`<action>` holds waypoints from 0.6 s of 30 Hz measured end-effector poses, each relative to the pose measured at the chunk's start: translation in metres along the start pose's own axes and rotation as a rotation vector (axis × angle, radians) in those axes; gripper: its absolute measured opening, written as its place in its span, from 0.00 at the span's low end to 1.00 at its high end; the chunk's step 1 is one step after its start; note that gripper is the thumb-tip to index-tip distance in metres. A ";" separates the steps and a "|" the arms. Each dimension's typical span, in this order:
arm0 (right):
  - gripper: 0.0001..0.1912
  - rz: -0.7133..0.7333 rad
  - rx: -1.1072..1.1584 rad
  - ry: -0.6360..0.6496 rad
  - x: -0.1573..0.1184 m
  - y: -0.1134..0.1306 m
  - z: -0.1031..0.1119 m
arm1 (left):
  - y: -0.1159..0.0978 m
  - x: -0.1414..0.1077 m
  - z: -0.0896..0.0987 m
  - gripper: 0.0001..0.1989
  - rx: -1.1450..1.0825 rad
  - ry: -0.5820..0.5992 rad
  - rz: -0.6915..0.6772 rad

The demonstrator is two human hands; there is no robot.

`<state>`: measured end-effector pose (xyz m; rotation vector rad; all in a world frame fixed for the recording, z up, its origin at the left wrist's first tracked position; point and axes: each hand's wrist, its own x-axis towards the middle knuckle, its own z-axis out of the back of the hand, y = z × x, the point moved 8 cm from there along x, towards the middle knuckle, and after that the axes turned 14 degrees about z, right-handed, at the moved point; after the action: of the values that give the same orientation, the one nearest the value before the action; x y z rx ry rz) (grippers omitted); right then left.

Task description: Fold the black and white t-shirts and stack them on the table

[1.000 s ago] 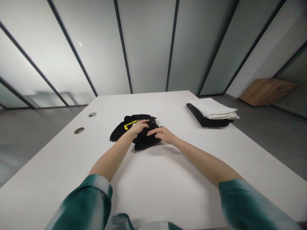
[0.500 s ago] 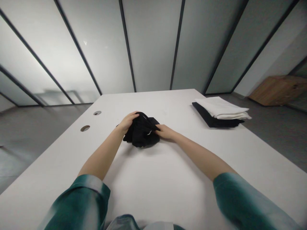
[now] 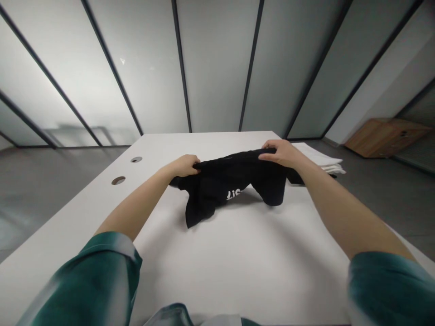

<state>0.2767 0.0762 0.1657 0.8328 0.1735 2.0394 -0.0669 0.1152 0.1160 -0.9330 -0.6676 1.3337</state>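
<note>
A black T-shirt [image 3: 234, 174] with white lettering is stretched between my two hands above the table. My left hand [image 3: 186, 165] pinches its upper edge at the left. At the other end, my right hand [image 3: 279, 153] grips the same edge, thumb on the near side and fingers behind. The cloth droops in folds. A pointed corner hangs low at the left and a rounded flap at the right. Part of the print is lost in the folds.
The white table [image 3: 238, 262] has two round holes near its left edge. Behind my right hand lies folded white cloth [image 3: 319, 156] on folded black cloth [image 3: 295, 177]. Frosted glass panels stand beyond the table, and a wooden cabinet [image 3: 384, 136] is at the far right.
The T-shirt was bunched up on the table and is now spread out sideways and lifted. My right hand has moved right and up with its end, while my left hand moved only slightly.
</note>
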 end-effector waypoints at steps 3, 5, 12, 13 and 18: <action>0.16 -0.015 -0.177 0.231 -0.028 -0.020 -0.004 | 0.017 -0.003 -0.013 0.06 -0.114 0.090 0.106; 0.10 0.002 -0.165 0.239 -0.047 -0.030 -0.016 | 0.032 -0.007 -0.025 0.05 -0.193 0.124 0.156; 0.19 -0.217 0.270 0.068 -0.089 -0.041 -0.081 | 0.056 -0.028 -0.085 0.15 0.076 0.059 -0.094; 0.17 -0.241 0.328 0.072 -0.091 -0.038 -0.090 | 0.054 -0.031 -0.097 0.15 0.116 0.076 -0.134; 0.09 -0.295 0.538 0.039 -0.086 -0.032 -0.099 | 0.028 -0.055 -0.154 0.08 0.052 0.546 -0.146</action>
<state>0.2697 0.0457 0.0342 1.0200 0.8441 1.7457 0.0419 0.0332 0.0209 -1.1219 -0.2706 0.9033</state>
